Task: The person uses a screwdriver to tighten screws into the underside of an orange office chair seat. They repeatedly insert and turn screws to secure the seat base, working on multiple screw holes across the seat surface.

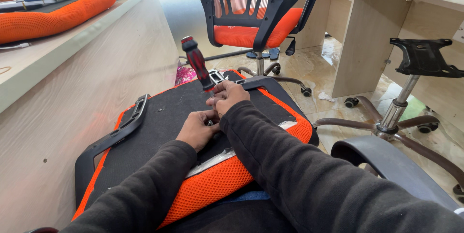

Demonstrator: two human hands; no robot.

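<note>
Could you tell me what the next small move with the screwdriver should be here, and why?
Probably turn the screwdriver while pressing down. The right hand grips it low on the shaft, its tip on the black underside of the seat, while the left hand pinches something small right at the tip, likely a screw. The tool leans, so straightening it first seems wise.

both dark-sleeved arms reach forward, right grip (228,96) curled closed just above the loosely curled left grip (197,129).
</note>
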